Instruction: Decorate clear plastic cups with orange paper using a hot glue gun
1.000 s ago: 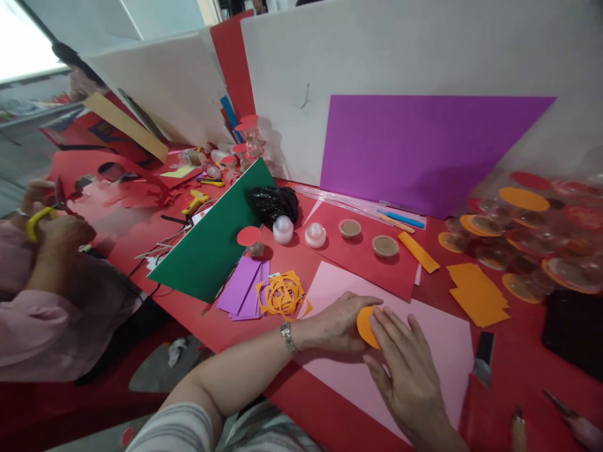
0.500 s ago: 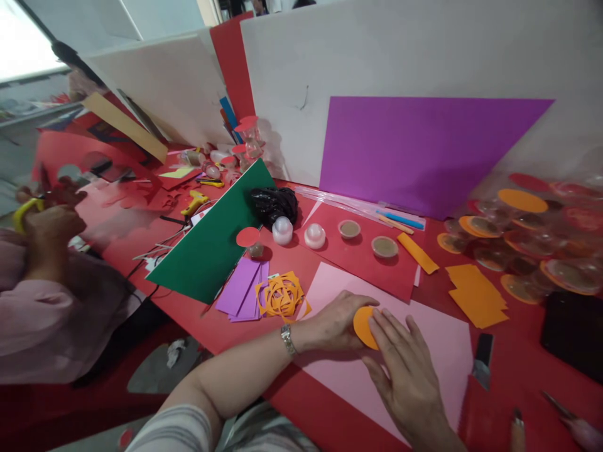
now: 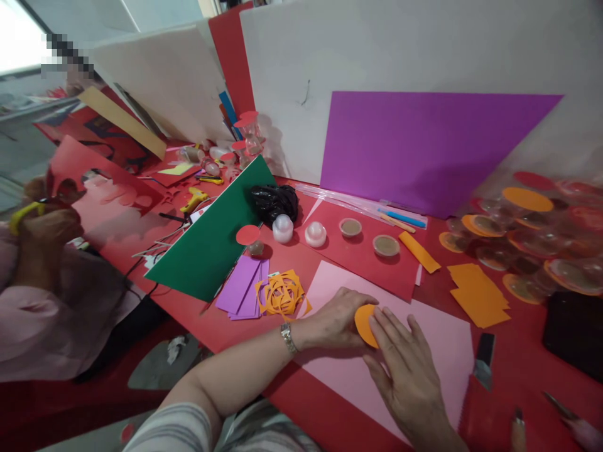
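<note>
An orange paper disc is held over the pink sheet in front of me. My left hand, with a metal watch on its wrist, curls round the disc's far side. Whatever lies under the disc is hidden. Stretched fairly straight, the fingers of my right hand press flat on the disc's near edge, thumb apart. Beyond the hands, two clear plastic domes and two shallow cups of brown grains stand around a red sheet.
Orange paper scraps and purple strips lie left, beside a leaning green board. Stacked clear pieces with orange and red discs stand right, near a dark-handled blade. Another person's hand holds yellow-handled scissors at far left.
My hands keep nearly the same pose on the orange disc. At the left, the other person's red sheet has shifted and stands more upright. The view has tilted slightly.
</note>
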